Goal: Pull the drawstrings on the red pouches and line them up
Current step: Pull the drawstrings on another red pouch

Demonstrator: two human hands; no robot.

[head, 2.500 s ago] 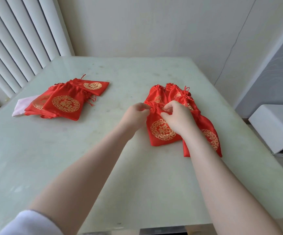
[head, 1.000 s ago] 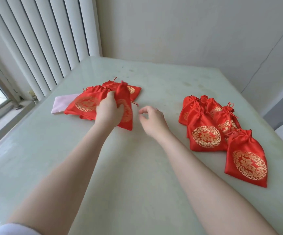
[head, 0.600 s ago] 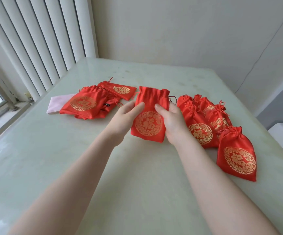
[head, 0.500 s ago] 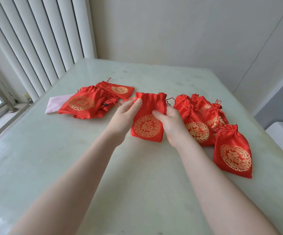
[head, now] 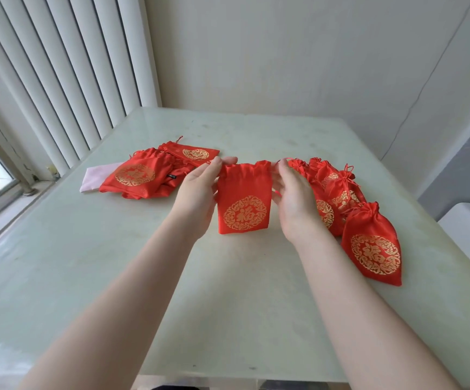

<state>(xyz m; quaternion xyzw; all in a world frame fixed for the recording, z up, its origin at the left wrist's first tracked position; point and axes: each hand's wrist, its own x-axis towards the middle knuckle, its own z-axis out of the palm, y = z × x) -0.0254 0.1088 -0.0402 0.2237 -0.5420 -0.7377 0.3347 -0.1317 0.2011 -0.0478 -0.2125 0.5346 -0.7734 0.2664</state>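
Pink cloth point(head: 96, 177) — beneath left pouch pile point(head: 144, 175)

One wide-angle camera on my head looks forward and down, close over my forearms, across the pale green table point(head: 256, 305) to the white wall point(head: 284, 52) and vertical blinds point(head: 59, 66) beyond.

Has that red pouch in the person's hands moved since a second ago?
Yes. The held pouch left the pile by the pink cloth and now sits mid-table, beside the cinched row.
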